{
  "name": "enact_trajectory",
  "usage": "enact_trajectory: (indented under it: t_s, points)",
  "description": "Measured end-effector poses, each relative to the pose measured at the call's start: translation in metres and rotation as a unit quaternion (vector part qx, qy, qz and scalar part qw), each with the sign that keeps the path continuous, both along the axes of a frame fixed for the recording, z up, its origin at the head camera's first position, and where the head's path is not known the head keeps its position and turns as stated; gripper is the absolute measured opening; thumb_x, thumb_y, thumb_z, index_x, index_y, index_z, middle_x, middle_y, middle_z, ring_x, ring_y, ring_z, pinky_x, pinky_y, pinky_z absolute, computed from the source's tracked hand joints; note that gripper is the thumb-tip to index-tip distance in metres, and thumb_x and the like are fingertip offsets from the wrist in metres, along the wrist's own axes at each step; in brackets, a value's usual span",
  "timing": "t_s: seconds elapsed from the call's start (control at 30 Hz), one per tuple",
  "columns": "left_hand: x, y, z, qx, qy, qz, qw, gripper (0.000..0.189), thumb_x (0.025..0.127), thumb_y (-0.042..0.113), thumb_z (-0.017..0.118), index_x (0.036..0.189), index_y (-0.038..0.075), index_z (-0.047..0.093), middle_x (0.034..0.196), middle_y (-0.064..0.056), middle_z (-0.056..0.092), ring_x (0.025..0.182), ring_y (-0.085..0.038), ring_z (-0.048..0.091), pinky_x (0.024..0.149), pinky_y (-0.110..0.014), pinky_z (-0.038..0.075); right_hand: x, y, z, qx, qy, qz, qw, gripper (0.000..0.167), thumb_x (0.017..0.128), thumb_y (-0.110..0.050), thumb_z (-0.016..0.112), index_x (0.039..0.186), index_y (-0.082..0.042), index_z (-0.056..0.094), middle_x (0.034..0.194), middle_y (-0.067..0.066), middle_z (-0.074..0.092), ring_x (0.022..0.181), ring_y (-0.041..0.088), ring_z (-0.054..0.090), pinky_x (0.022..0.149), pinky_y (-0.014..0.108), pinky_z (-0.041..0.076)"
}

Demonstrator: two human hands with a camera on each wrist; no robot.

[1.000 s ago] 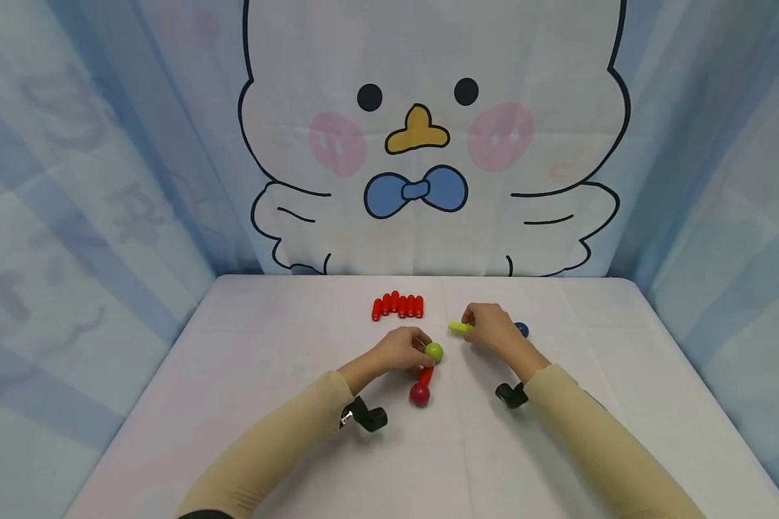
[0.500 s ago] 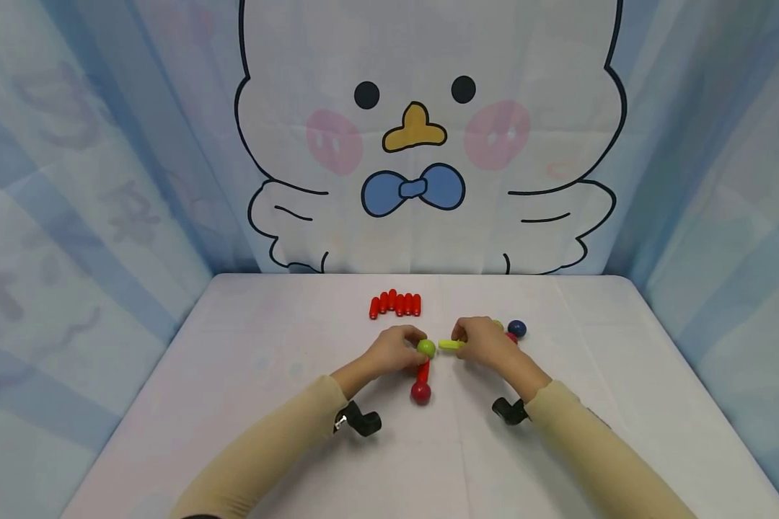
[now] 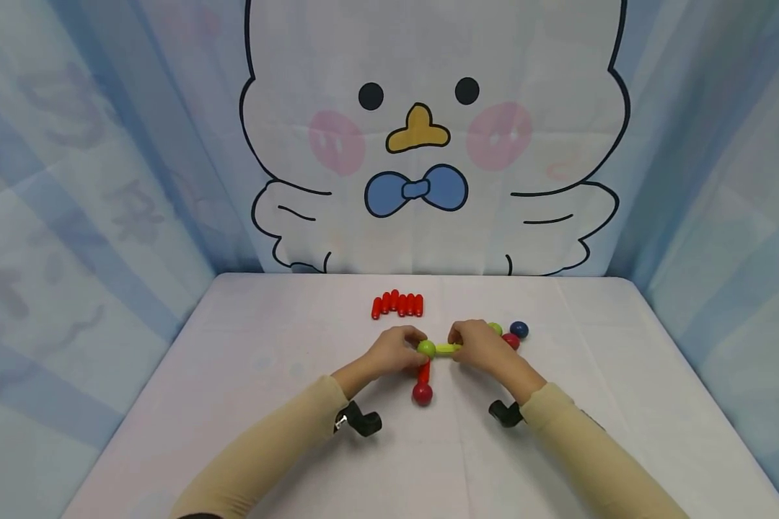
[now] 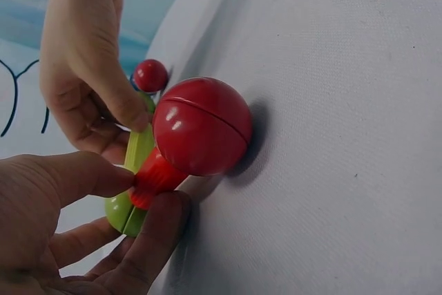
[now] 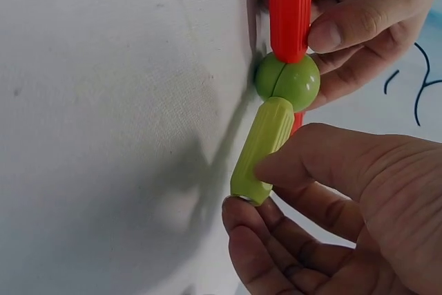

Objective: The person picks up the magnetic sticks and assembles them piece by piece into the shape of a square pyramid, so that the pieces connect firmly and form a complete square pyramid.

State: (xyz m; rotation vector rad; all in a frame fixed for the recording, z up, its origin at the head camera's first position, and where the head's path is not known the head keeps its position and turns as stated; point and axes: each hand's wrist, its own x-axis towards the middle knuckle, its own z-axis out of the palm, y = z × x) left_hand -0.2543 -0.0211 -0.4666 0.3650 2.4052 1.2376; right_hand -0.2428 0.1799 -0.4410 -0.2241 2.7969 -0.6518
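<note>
My left hand [image 3: 392, 349] grips a green ball [image 3: 426, 349] where a red ribbed rod [image 5: 290, 12] meets it; its thumb lies on the rod's end. At the other end of that rod is a red ball [image 4: 202, 126], nearer to me on the table. Between thumb and fingers, my right hand [image 3: 483, 347] pinches a yellow-green rod [image 5: 262, 150]. The far end of this rod touches the green ball, at an angle to the red rod. A shiny metal tip shows on its near end in the right wrist view.
Several red rods [image 3: 402, 304] lie in a row toward the table's back. Just beyond my right hand sit another green ball [image 3: 495, 329], a red ball [image 3: 511, 340] and a dark blue ball [image 3: 519, 329]. A cartoon-printed curtain [image 3: 428, 238] hangs behind the white table [image 3: 285, 432].
My right hand has brought the yellow-green rod left and toward me, until its end met the green ball. My left hand has stayed nearly in place, still holding the green ball.
</note>
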Motion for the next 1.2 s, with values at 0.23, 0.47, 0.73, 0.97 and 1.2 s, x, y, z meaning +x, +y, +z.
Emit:
enact_trajectory:
  t_s: [0.23, 0.47, 0.73, 0.97, 1.2]
  points:
    - [0.0, 0.002, 0.0, 0.002, -0.006, 0.002, 1.0, 0.043, 0.09, 0.016, 0.078, 0.129, 0.004, 0.066, 0.116, -0.009, 0.067, 0.089, -0.019, 0.063, 0.081, -0.032, 0.06, 0.001, 0.004, 0.001, -0.002, 0.008, 0.007, 0.9999, 0.017, 0.086, -0.005, 0.077, 0.101, -0.004, 0.07, 0.091, 0.006, 0.067, 0.084, 0.02, 0.058, 0.084, 0.037, 0.056]
    - [0.0, 0.003, 0.001, 0.002, -0.008, 0.001, 1.0, 0.042, 0.09, 0.014, 0.077, 0.129, 0.003, 0.066, 0.117, -0.009, 0.066, 0.089, -0.02, 0.063, 0.082, -0.032, 0.06, 0.001, 0.006, 0.0, -0.007, 0.007, 0.003, 1.0, 0.016, 0.086, -0.007, 0.077, 0.1, -0.005, 0.07, 0.088, 0.005, 0.065, 0.081, 0.019, 0.057, 0.08, 0.035, 0.055]
    - [0.001, 0.002, 0.003, 0.002, -0.011, 0.006, 0.9999, 0.043, 0.09, 0.015, 0.077, 0.129, 0.004, 0.065, 0.118, -0.01, 0.066, 0.089, -0.02, 0.064, 0.082, -0.032, 0.061, 0.0, 0.005, -0.002, -0.018, -0.001, -0.005, 0.9998, 0.015, 0.087, -0.008, 0.077, 0.1, -0.006, 0.071, 0.087, 0.004, 0.066, 0.08, 0.019, 0.058, 0.082, 0.035, 0.056]
    - [0.001, 0.001, 0.002, -0.002, -0.009, 0.008, 0.9999, 0.042, 0.09, 0.015, 0.077, 0.129, 0.005, 0.065, 0.119, -0.01, 0.067, 0.092, -0.02, 0.063, 0.084, -0.032, 0.061, 0.0, 0.01, -0.002, -0.021, 0.019, 0.008, 0.9996, 0.019, 0.091, -0.015, 0.074, 0.107, -0.005, 0.071, 0.095, 0.006, 0.068, 0.085, 0.02, 0.06, 0.083, 0.037, 0.057]
    - [0.002, 0.002, 0.002, -0.012, -0.006, 0.014, 0.9998, 0.043, 0.09, 0.017, 0.078, 0.129, 0.007, 0.065, 0.12, -0.009, 0.066, 0.097, -0.021, 0.062, 0.084, -0.033, 0.06, -0.005, 0.033, 0.007, 0.01, 0.128, -0.02, 0.9916, 0.024, 0.099, -0.015, 0.064, 0.117, 0.0, 0.068, 0.109, 0.018, 0.067, 0.094, 0.03, 0.065, 0.084, 0.046, 0.056]
